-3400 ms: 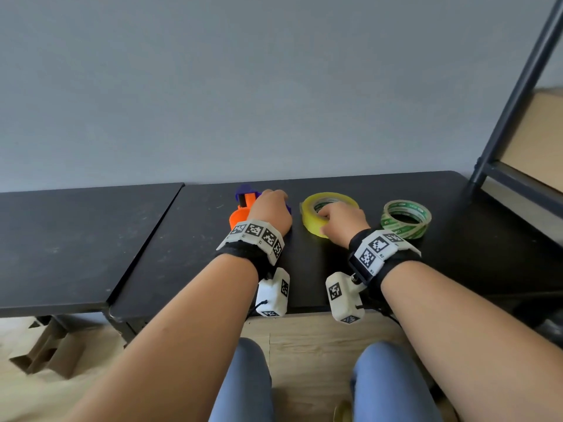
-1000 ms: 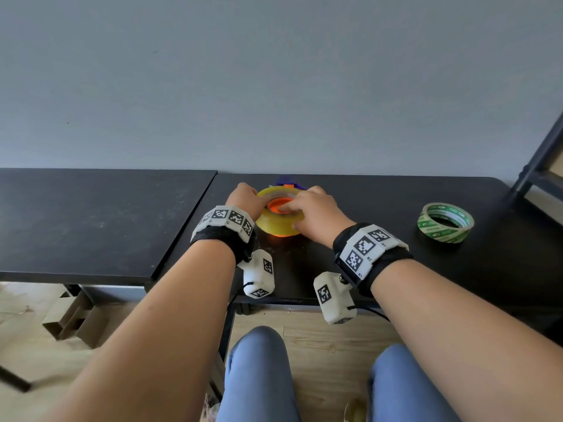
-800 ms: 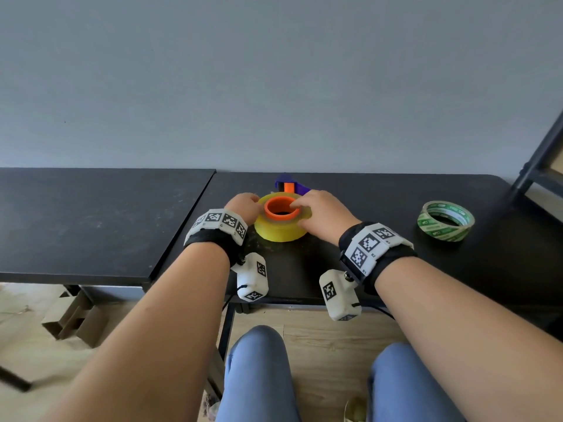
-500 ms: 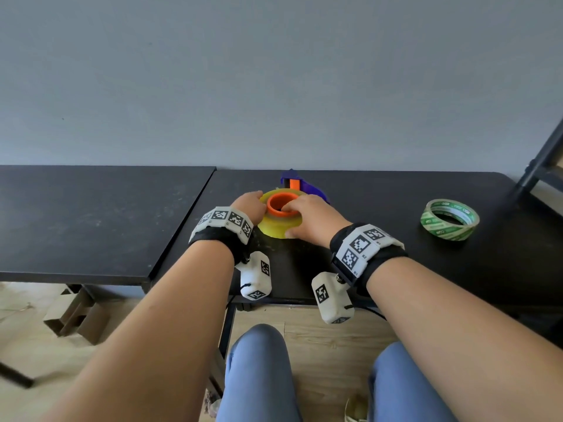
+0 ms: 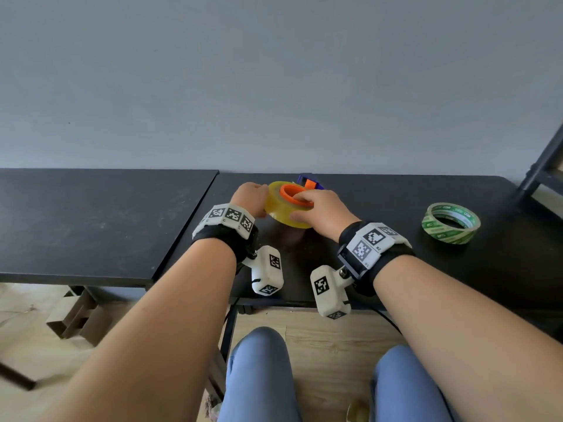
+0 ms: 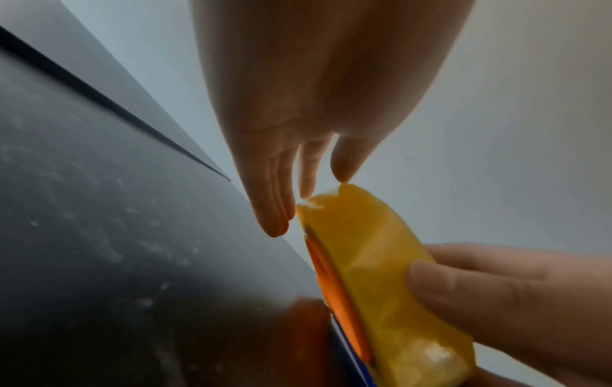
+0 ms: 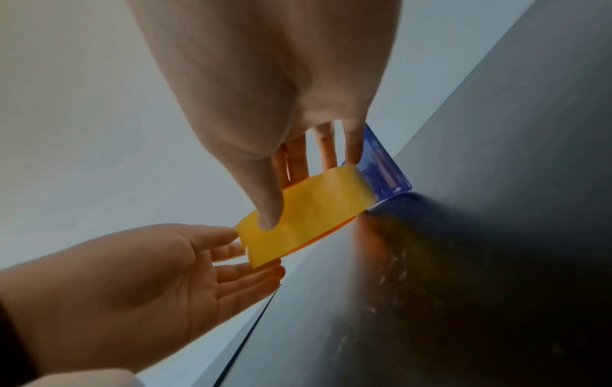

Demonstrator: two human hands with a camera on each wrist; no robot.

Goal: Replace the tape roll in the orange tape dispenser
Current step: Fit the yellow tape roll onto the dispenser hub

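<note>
The yellow tape roll sits around the orange hub of the orange tape dispenser, whose purple-blue end pokes out behind. Roll and dispenser are tilted, raised a little off the black table. My right hand grips the roll, thumb on its outer face and fingers over the top. My left hand is flat, its straight fingertips touching the roll's left edge. The dispenser's orange rim shows under the roll; the rest of its body is hidden.
A green-printed tape roll lies flat on the table to the right. A second black table adjoins on the left, with a narrow seam between. A dark shelf frame stands at far right. The grey wall is close behind.
The roll and dispenser lay flat on the table; now they are tipped up and lifted slightly. Both hands stayed on the roll, shifting a little left.
</note>
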